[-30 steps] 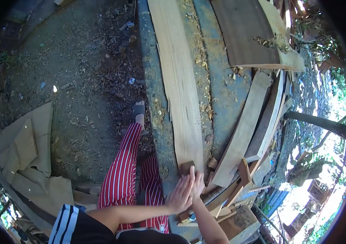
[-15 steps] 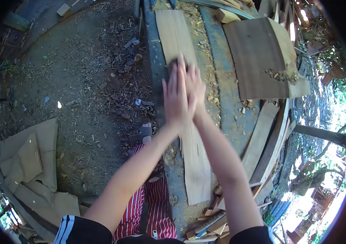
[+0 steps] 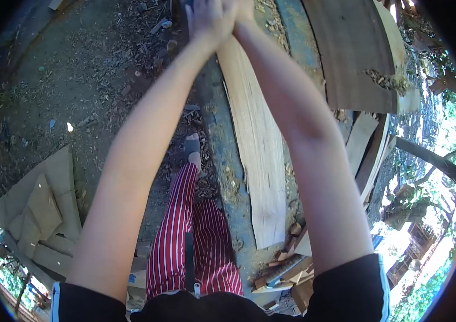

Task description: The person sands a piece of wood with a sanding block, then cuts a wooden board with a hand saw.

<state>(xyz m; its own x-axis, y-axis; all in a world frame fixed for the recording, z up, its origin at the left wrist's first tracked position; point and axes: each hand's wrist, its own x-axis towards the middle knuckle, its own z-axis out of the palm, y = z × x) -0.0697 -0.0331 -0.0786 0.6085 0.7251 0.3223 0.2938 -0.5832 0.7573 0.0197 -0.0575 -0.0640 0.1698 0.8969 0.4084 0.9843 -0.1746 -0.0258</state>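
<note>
Both arms reach far forward over a long, pale wooden board (image 3: 263,177), which lies lengthwise on a worn blue-grey bench. My left hand (image 3: 212,20) is at the top edge of the view, its fingers pressed down and partly cut off. My right hand (image 3: 244,11) is pressed close against it on the right, its fingers mostly out of view. Whatever lies under the two hands is hidden now; half a second ago a small dark thing showed beneath them on the board. The board's near end has a rough, uneven edge.
A wide, darker wooden slab (image 3: 354,59) lies to the right on the bench. Offcuts (image 3: 292,268) are piled at the bench's near end. Flat brown sheets (image 3: 45,209) lie at the left. Wood shavings cover the dirt floor (image 3: 94,91). A sandalled foot (image 3: 193,147) stands beside the bench.
Both hands have slid forward together along the board, from its middle to the top edge of the view. My head view has tipped nearer to my body, showing more of the striped trousers.
</note>
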